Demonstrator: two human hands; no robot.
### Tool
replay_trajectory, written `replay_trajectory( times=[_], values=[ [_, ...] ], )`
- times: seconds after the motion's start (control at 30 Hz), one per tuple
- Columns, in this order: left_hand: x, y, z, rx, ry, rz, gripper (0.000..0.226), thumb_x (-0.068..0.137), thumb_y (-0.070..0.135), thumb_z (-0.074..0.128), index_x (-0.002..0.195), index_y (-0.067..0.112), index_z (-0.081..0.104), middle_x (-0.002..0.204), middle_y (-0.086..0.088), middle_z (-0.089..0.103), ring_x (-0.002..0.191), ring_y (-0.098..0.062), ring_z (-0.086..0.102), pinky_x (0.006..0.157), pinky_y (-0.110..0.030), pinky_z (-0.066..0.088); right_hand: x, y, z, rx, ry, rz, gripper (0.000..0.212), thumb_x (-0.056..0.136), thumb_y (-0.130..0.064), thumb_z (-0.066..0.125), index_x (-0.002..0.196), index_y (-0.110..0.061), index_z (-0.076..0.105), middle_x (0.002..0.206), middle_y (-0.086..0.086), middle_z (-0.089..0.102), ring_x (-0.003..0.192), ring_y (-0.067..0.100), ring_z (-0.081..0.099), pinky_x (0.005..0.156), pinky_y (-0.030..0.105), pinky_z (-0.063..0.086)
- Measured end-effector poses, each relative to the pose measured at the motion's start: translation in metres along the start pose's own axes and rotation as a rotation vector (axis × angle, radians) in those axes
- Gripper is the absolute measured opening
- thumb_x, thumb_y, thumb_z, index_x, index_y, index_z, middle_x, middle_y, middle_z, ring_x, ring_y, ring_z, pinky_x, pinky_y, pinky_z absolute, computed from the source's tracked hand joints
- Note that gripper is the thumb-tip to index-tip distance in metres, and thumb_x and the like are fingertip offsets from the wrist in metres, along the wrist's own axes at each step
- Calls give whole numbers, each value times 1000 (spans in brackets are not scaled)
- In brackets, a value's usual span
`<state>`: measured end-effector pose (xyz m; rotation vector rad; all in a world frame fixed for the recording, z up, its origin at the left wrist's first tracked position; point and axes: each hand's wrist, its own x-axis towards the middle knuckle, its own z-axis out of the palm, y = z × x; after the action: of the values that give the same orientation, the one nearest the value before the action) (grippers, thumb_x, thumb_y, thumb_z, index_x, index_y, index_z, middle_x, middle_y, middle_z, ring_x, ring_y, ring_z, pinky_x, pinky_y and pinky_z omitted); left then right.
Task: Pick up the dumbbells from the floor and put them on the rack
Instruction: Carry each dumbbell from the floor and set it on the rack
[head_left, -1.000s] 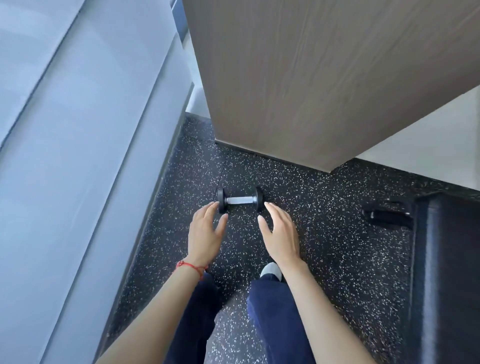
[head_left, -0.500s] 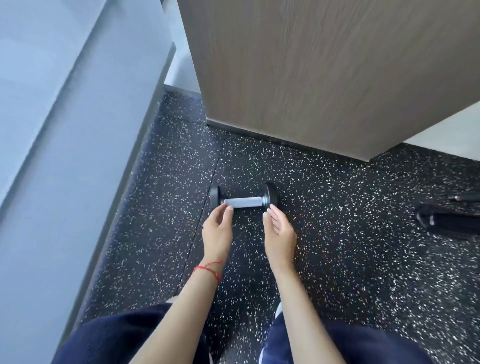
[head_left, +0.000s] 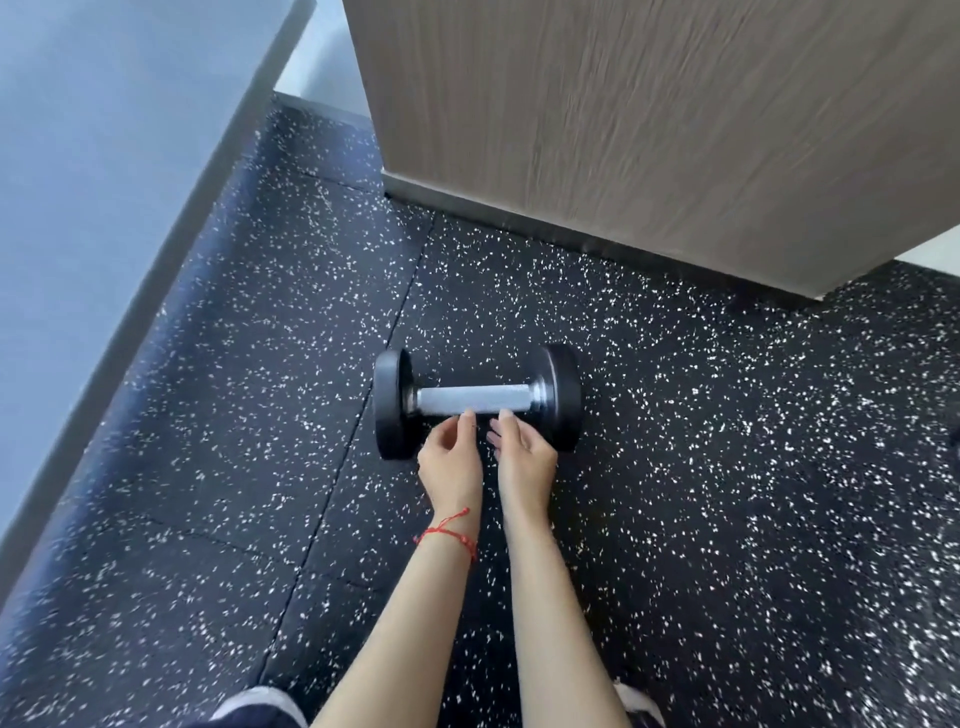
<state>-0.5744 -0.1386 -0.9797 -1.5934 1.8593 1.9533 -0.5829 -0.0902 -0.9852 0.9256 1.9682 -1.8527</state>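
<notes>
One dumbbell (head_left: 475, 400) lies on the speckled black floor, with black round heads and a silver knurled handle running left to right. My left hand (head_left: 451, 457), with a red string on its wrist, reaches the near side of the handle, and its fingertips touch it. My right hand (head_left: 522, 452) is just beside it, fingers curled under the handle's near side. Neither hand is closed around the handle. No rack is in view.
A wood-grain panel (head_left: 649, 130) stands upright just behind the dumbbell. A grey wall (head_left: 104, 182) with a skirting edge runs along the left. Speckled rubber floor (head_left: 727, 519) spreads to the right and toward me. My dark trouser knees show at the bottom edge.
I have bent lower, so the dumbbell looks larger. Both hands have come closer together, from beside the heads to the middle of the handle.
</notes>
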Motion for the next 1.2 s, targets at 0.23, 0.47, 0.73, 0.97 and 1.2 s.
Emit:
replay_trajectory(
  times=[0.23,0.47,0.73,0.97,1.2],
  values=[
    [29,-16,14,-140,81,-66,23,84,34,61,72,15,68,77,-4,69,78,-21,64,86,-40,53,18,14,23,253,64,111,18,90,-17,57,74,-18,64,78,3,68,83,24,67,82,35,53],
    [38,-14,22,-342,113,-105,17,85,19,64,84,2,65,88,-16,69,90,-28,67,79,-32,54,38,15,31,404,42,154,10,87,-14,61,79,-10,66,87,12,70,89,29,65,78,33,54],
    [43,-11,25,-407,133,-87,13,83,15,66,75,5,63,79,-11,67,76,-21,65,67,-22,57,45,17,37,488,63,134,11,85,-10,62,86,1,66,86,16,68,88,31,64,73,29,56],
    [41,-11,24,-451,127,-119,14,83,15,66,73,5,62,76,-11,65,76,-21,62,72,-26,55,41,12,36,457,80,142,8,85,-10,63,80,-4,67,80,12,68,79,27,64,67,24,56],
    [31,2,22,-463,120,-102,14,80,16,68,70,8,63,74,-9,66,74,-21,63,74,-30,53,30,-6,33,493,98,124,10,85,-9,62,82,0,67,80,14,67,76,26,63,64,22,56]
  ],
)
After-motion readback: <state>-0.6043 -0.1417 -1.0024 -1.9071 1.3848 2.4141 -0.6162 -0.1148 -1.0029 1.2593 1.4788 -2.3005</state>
